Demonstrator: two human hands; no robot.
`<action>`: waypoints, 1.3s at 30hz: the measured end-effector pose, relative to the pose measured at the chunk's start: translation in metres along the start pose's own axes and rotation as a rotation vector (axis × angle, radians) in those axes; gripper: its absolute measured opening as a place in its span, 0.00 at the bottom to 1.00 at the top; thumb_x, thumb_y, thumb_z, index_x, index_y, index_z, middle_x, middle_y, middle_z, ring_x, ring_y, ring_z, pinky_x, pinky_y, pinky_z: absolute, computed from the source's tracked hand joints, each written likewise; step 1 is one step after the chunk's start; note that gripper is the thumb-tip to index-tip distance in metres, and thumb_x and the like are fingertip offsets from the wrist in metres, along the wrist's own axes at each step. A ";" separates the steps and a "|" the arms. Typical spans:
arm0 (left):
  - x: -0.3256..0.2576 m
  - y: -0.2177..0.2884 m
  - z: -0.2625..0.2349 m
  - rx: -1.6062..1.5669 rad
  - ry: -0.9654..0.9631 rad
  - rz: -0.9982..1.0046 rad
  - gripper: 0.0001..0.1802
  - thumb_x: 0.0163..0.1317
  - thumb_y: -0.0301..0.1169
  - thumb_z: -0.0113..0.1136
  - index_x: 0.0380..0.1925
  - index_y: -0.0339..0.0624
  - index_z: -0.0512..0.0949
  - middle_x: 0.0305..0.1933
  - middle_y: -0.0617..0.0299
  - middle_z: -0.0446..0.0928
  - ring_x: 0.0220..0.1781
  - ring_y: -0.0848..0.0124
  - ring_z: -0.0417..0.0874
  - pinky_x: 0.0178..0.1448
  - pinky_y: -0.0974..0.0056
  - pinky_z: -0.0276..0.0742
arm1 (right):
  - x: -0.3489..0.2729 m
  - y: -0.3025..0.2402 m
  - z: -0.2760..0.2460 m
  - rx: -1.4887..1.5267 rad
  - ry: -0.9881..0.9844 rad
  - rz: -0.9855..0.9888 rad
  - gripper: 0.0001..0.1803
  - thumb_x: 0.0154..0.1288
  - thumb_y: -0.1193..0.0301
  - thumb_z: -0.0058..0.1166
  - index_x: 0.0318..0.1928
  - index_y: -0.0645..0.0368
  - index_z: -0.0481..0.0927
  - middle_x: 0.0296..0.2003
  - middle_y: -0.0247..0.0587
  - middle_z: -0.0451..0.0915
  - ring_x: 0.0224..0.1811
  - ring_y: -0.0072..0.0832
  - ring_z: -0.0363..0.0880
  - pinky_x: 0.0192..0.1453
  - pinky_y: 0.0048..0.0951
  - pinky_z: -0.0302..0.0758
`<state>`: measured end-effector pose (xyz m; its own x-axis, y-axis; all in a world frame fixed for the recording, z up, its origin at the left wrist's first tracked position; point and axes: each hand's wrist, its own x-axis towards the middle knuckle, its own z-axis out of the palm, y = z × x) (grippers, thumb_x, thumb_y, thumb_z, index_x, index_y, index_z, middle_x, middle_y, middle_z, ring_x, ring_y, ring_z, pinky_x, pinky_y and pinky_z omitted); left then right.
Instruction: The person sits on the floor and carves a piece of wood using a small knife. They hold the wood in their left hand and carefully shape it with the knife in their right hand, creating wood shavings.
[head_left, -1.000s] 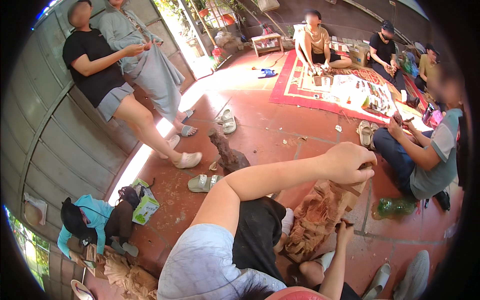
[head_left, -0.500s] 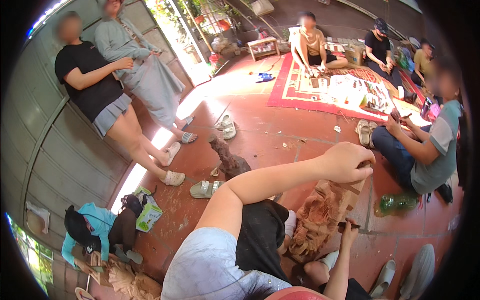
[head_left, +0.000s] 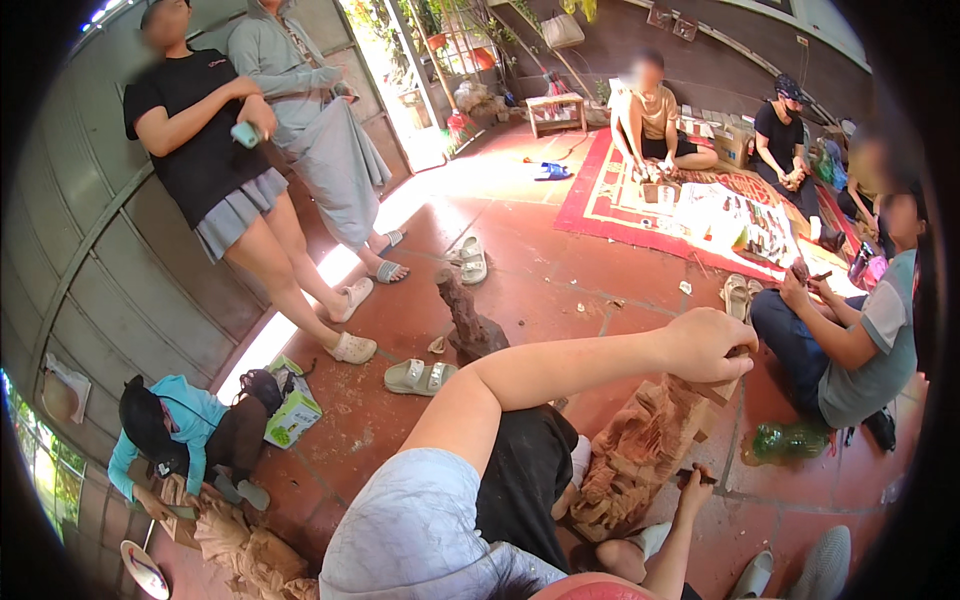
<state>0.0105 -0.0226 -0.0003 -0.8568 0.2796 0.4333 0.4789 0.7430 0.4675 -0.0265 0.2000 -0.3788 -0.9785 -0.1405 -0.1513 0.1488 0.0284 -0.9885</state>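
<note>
My left arm, in a pale blue sleeve, reaches across to the right, and my left hand [head_left: 712,345] curls its fingers over the upper end of a reddish-brown wood carving [head_left: 630,455]. The carving is a long block with deep carved folds, lying slanted beside my legs. Below it on the right, my right hand [head_left: 694,488] is closed round a small dark tool [head_left: 689,477], held close to the carving's side. The tool's exact kind is too small to make out. The left fingertips are partly hidden behind the hand.
A dark gnarled wood piece [head_left: 470,320] stands on the red tile floor beyond my arm. Sandals [head_left: 418,377] and a green plastic bottle [head_left: 790,441] lie nearby. A seated co-worker [head_left: 870,340] is at right, another crouches at left [head_left: 180,430], and two people stand by the metal wall.
The whole view has shifted slightly. Both my hands keep their grips, at nearly the same places on and beside the carving. A standing person's phone has come into sight.
</note>
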 end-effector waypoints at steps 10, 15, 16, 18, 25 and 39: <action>-0.003 0.001 -0.001 0.024 -0.004 -0.017 0.14 0.55 0.40 0.54 0.36 0.44 0.76 0.31 0.55 0.78 0.36 0.55 0.79 0.41 0.54 0.74 | -0.014 -0.015 0.006 0.083 0.057 -0.088 0.10 0.68 0.71 0.43 0.42 0.63 0.77 0.28 0.36 0.77 0.22 0.18 0.71 0.25 0.20 0.68; 0.000 0.002 -0.002 0.037 -0.016 -0.008 0.14 0.55 0.40 0.54 0.36 0.44 0.76 0.30 0.56 0.77 0.35 0.56 0.79 0.40 0.54 0.73 | -0.021 0.016 0.017 -0.041 -0.013 -0.145 0.11 0.67 0.70 0.44 0.39 0.63 0.77 0.26 0.35 0.76 0.22 0.20 0.71 0.24 0.22 0.68; 0.002 0.004 -0.002 0.034 -0.017 -0.008 0.14 0.55 0.40 0.54 0.36 0.44 0.76 0.30 0.56 0.77 0.35 0.56 0.79 0.40 0.54 0.73 | -0.021 0.021 0.019 -0.047 0.007 -0.192 0.11 0.67 0.70 0.44 0.40 0.64 0.77 0.26 0.35 0.76 0.22 0.20 0.71 0.24 0.22 0.68; 0.000 0.002 -0.002 0.026 -0.015 -0.015 0.14 0.55 0.40 0.54 0.36 0.44 0.76 0.30 0.56 0.77 0.35 0.56 0.79 0.40 0.54 0.73 | -0.024 0.009 0.014 0.043 -0.002 -0.129 0.10 0.67 0.72 0.43 0.41 0.62 0.77 0.28 0.33 0.76 0.25 0.18 0.72 0.27 0.19 0.69; -0.001 0.001 -0.001 0.022 -0.003 -0.008 0.13 0.55 0.39 0.54 0.36 0.44 0.76 0.32 0.54 0.78 0.38 0.54 0.79 0.43 0.53 0.73 | -0.014 0.016 -0.010 0.036 -0.017 -0.004 0.12 0.68 0.69 0.43 0.44 0.62 0.76 0.28 0.37 0.78 0.24 0.22 0.75 0.26 0.22 0.73; 0.000 0.002 -0.002 0.024 0.033 0.005 0.14 0.54 0.39 0.53 0.35 0.42 0.78 0.32 0.50 0.79 0.37 0.51 0.80 0.43 0.52 0.75 | -0.022 0.026 0.019 0.096 -0.020 -0.036 0.11 0.66 0.73 0.43 0.43 0.64 0.77 0.29 0.36 0.77 0.25 0.19 0.73 0.27 0.20 0.70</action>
<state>0.0116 -0.0225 0.0021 -0.8477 0.2634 0.4605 0.4777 0.7565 0.4467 0.0019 0.1856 -0.4015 -0.9805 -0.1594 -0.1149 0.1276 -0.0719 -0.9892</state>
